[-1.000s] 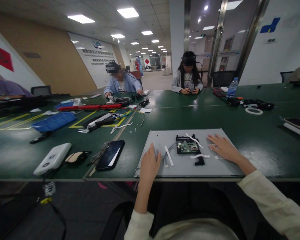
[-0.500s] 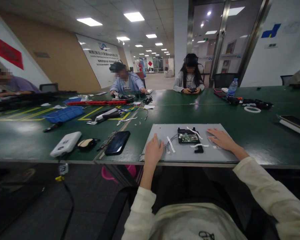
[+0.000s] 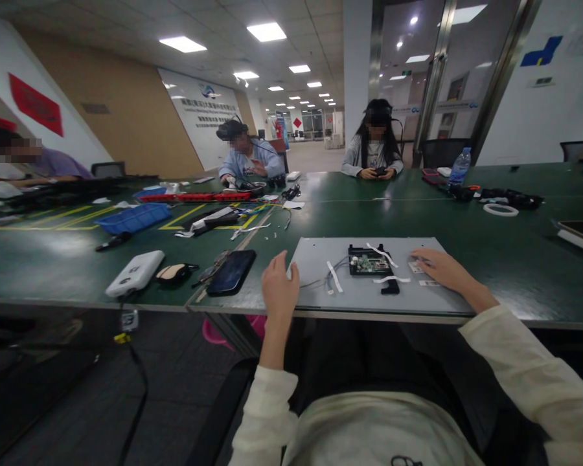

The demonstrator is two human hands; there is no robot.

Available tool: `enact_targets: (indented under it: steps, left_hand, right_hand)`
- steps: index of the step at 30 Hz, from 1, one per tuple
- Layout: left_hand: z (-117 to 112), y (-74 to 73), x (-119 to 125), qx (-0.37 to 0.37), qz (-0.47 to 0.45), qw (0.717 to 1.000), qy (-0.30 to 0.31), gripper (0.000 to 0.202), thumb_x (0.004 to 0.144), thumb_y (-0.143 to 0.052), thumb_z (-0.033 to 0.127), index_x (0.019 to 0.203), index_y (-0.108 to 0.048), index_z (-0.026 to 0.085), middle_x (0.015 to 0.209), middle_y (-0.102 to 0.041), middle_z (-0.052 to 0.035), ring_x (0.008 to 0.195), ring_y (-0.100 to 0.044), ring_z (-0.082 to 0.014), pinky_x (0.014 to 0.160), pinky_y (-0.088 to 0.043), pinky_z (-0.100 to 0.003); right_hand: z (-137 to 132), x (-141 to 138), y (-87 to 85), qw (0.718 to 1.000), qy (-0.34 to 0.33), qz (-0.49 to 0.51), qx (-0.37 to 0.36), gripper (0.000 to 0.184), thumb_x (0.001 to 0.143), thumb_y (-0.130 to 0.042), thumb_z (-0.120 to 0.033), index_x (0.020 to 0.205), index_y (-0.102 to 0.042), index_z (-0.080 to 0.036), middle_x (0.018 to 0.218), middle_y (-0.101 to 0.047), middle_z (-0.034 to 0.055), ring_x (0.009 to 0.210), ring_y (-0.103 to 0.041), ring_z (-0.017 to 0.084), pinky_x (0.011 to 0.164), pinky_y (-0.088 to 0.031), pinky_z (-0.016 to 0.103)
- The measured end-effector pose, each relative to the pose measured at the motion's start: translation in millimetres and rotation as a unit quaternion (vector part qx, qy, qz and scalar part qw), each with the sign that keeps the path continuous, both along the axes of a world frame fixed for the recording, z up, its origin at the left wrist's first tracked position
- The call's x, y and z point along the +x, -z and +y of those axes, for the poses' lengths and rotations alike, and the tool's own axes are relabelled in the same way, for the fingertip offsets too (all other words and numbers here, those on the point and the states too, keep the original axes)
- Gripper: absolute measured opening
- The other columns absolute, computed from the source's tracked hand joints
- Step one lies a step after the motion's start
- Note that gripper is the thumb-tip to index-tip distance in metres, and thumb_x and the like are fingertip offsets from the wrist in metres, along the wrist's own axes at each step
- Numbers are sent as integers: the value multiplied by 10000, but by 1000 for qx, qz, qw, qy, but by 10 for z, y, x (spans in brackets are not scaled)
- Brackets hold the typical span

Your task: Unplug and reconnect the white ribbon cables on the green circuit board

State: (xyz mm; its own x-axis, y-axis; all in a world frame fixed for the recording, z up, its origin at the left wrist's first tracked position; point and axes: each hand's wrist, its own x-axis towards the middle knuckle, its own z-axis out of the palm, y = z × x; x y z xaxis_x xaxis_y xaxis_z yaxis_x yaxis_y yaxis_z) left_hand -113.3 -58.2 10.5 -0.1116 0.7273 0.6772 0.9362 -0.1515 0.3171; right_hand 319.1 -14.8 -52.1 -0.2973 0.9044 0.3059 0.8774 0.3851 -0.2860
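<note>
A grey flat panel [image 3: 320,252] lies on the table in front of me. On it sits a black frame with a green circuit board [image 3: 369,263], with thin wires running left and strips of white tape [image 3: 335,277] around it. My left hand [image 3: 279,285] is at the panel's left edge, fingers apart, holding nothing. Over the panel's right side is my right hand [image 3: 437,268], its fingers spread and slightly bent near small printed labels [image 3: 428,283]. Whether its fingertips touch the panel I cannot tell.
Left of the panel lie a black smartphone [image 3: 232,272], a beige-and-black object [image 3: 176,272] and a white device [image 3: 136,273] with a cable. Farther off are a blue tray [image 3: 133,220], a tape roll [image 3: 500,210] and a water bottle [image 3: 460,167]. Several people sit around the table.
My left hand has moved left, off the panel's surface to its edge. My right hand's fingers have bent somewhat. The view has shifted slightly; a person across has raised a hand.
</note>
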Motion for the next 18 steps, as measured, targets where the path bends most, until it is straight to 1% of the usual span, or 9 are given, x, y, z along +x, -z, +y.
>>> enact_targets:
  steps: [2,5,7,9,10,12,15,16,18]
  left_hand:
    - [-28,-64,-280,22,-12,998,-53,376,897,-444,275,1233,-535,133,1206,-622,-146,1128,-582,-274,981,-440,-414]
    - [-56,-109,-728,24,-14,993,-118,396,870,-473,265,1233,-533,118,1192,-627,-164,1117,-587,-287,994,-423,-446]
    - [-66,-113,-908,12,-15,993,-119,392,868,-461,250,1229,-534,113,1173,-638,-157,1106,-594,-282,992,-428,-440]
    - [-69,-114,-902,-1,-19,997,-77,368,874,-442,237,1203,-552,115,1170,-644,-142,1104,-598,-266,1000,-433,-417]
    - [-68,-119,-819,-9,-20,999,-42,354,879,-436,235,1189,-562,118,1174,-645,-134,1109,-597,-257,1007,-434,-404]
    - [-56,-147,-512,-29,-16,999,42,335,890,-417,225,1173,-572,135,1184,-642,-116,1128,-589,-235,1018,-435,-384]
    - [13,-238,173,-83,13,978,193,329,902,-406,197,1184,-572,165,1208,-637,-83,1132,-588,-190,1021,-439,-335]
    - [57,-274,420,-93,25,970,224,339,909,-399,189,1204,-563,163,1226,-630,-81,1143,-582,-184,1029,-431,-325]
    - [182,-332,885,-109,65,956,266,354,919,-395,190,1234,-551,154,1265,-613,-91,1166,-570,-189,1040,-420,-325]
  right_hand:
    - [-8,2,4,1000,-8,2,10,437,912,-368,-351,1233,-623,-199,1288,-607,60,1209,-541,233,1075,-391,385]
    - [-13,-10,4,1000,-10,9,12,427,904,-384,-330,1236,-622,-207,1269,-620,62,1184,-560,242,1050,-415,405]
    - [-20,-29,-16,999,-19,24,10,424,904,-394,-323,1249,-612,-207,1264,-623,70,1169,-571,249,1030,-428,423]
    - [-45,-65,-61,998,-34,43,7,417,909,-402,-322,1251,-609,-206,1262,-624,76,1160,-578,252,1018,-436,430]
    - [-68,-94,-92,998,-40,52,4,414,912,-404,-326,1252,-608,-205,1264,-623,77,1160,-579,252,1016,-438,429]
    - [-132,-177,-163,997,-46,67,-5,417,919,-407,-336,1267,-596,-206,1280,-613,77,1172,-574,251,1021,-436,424]
    - [-250,-351,-249,995,-64,81,-13,451,926,-406,-347,1339,-532,-216,1348,-562,72,1234,-530,239,1062,-402,418]
    - [-283,-411,-262,994,-71,83,-11,464,928,-406,-348,1363,-508,-223,1377,-537,67,1261,-506,233,1081,-383,417]
    - [-325,-516,-261,993,-80,86,-1,482,936,-395,-350,1398,-468,-230,1430,-481,60,1309,-457,220,1112,-345,416]
